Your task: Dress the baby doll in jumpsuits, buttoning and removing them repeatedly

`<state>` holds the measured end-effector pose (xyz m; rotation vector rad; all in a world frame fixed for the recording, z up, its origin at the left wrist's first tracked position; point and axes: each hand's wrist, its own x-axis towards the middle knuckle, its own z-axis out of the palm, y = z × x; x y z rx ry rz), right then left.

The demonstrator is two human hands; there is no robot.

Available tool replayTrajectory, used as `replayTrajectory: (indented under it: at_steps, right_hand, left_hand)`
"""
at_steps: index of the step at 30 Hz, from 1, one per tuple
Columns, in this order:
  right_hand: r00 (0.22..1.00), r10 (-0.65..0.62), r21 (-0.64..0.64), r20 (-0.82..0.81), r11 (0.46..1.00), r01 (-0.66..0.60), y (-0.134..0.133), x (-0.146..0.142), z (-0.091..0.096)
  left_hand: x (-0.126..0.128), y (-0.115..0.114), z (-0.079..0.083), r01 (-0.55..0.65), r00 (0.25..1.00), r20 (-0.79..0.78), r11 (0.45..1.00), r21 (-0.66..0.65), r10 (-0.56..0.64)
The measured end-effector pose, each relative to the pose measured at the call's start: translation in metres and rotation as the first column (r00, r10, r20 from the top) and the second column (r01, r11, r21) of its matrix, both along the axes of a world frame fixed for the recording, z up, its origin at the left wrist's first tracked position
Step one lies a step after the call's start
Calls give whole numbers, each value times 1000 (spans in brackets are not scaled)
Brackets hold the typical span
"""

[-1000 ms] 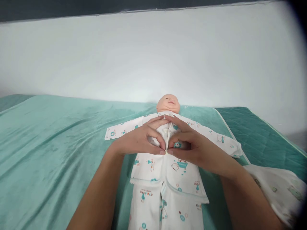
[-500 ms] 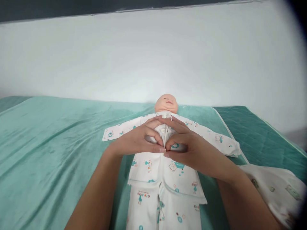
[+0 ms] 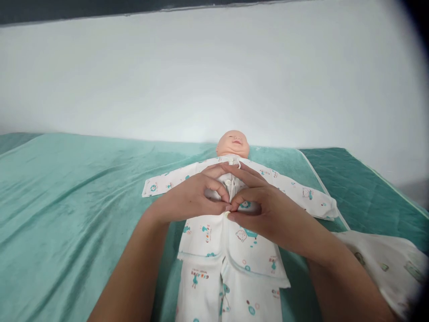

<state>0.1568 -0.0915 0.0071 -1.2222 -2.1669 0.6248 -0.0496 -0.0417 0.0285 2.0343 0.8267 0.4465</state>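
Observation:
A baby doll [image 3: 233, 144] lies on its back, dressed in a white printed shirt [image 3: 250, 237] and matching pants [image 3: 251, 299]. Over its belly, my left hand [image 3: 201, 194] pinches the shirt's front edge between thumb and index finger. My right hand [image 3: 258, 201] pinches the same front edge from the other side, its fingertips touching those of the left. A pale button [image 3: 227, 214] shows just below the thumbs, and another button [image 3: 228, 182] sits higher on the chest. The fingertips partly hide the cloth between them.
The doll rests on a light green sheet [image 3: 83, 192], wrinkled at the left. A darker green quilted cover [image 3: 362, 192] lies to the right. Folded white printed cloth [image 3: 385, 255] is beside my right forearm. Behind stands a white wall [image 3: 201, 80].
My thumbs have shifted slightly at the shirt's front edge, and the button beneath them now shows more. Both hands otherwise stay in place, still pinching.

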Motion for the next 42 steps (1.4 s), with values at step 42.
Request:
replayTrajectory:
  at_steps: [42]
  right_hand:
    - [987,-118,155,107,983,101,-14,-14,15]
  left_hand:
    - [-9,4,2,58,998,20,997,-41,-57]
